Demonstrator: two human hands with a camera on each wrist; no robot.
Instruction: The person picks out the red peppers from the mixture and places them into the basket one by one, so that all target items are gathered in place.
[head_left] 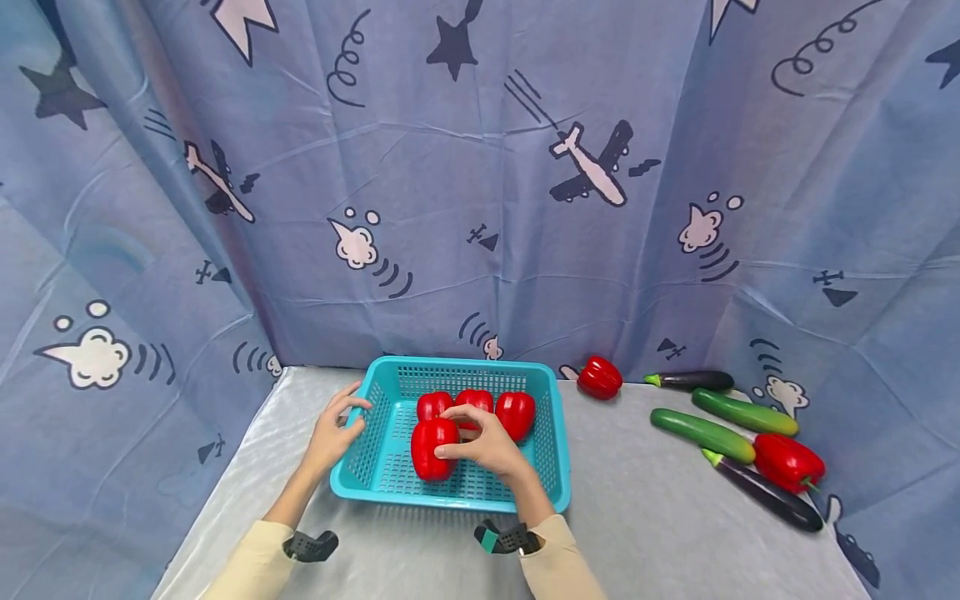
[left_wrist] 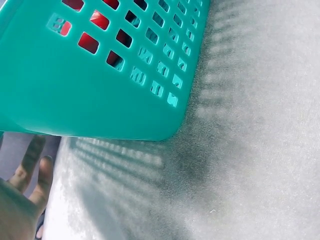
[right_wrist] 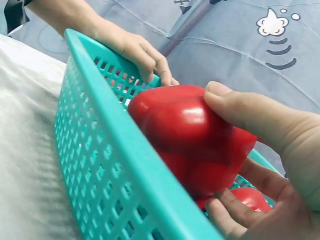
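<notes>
My right hand (head_left: 487, 442) grips a red bell pepper (head_left: 432, 450) inside the turquoise basket (head_left: 450, 503); in the right wrist view the thumb lies on the pepper's (right_wrist: 185, 130) near side and the fingers reach beneath it. Behind it in the basket sit three more red peppers, one at the back left (head_left: 433, 405), one in the middle (head_left: 474, 401) and one at the right (head_left: 516, 415). My left hand (head_left: 335, 429) is at the basket's left rim, fingers loosely extended and holding nothing. From the left wrist, the basket's outer wall (left_wrist: 90, 100) fills the upper left.
Right of the basket, a red pepper (head_left: 599, 378) lies near the curtain (head_left: 480, 208). Farther right are two eggplants, one at the back (head_left: 693, 381) and one in front (head_left: 768, 498), two green cucumbers (head_left: 701, 433) and another red pepper (head_left: 786, 462). A pale cloth (head_left: 607, 500) covers the table.
</notes>
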